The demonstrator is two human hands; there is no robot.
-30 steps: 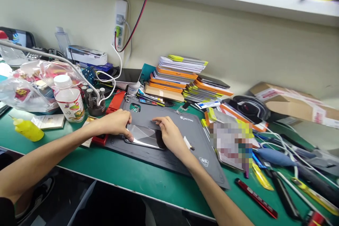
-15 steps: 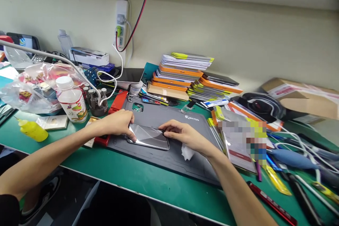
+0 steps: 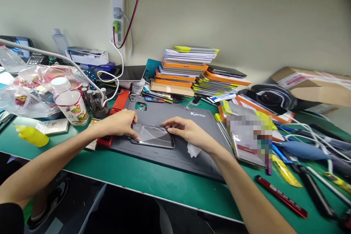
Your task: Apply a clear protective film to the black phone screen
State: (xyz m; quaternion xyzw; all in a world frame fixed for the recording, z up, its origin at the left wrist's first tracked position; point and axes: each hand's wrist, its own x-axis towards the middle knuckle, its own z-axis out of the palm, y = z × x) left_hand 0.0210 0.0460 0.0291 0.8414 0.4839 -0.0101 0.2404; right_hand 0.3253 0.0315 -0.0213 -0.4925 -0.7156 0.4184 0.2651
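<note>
A dark, glossy smartphone (image 3: 153, 136) lies face up on the grey work mat (image 3: 175, 162), with pale reflections across its screen. My left hand (image 3: 120, 122) grips its left end, the thumb pressed on the front corner and the fingers behind the far edge. By the far right corner of the phone is my right hand (image 3: 186, 131), its fingers stretched out and the thumb apart from them. Whether those fingertips touch the phone's edge I cannot tell. A crumpled white tissue (image 3: 193, 150) lies on the mat beneath my right wrist.
Stacked flat boxes (image 3: 183, 69) stand behind the mat. To the left are a white-capped bottle (image 3: 72, 104), a yellow squeeze bottle (image 3: 33, 136) and a screwdriver stand (image 3: 98, 108). On the right lie a blue air blower (image 3: 304, 150), a red tool (image 3: 281, 196) and cables.
The camera view has shifted slightly. My left hand stays on the phone's left end, and my right hand remains at its far right corner with little visible movement.
</note>
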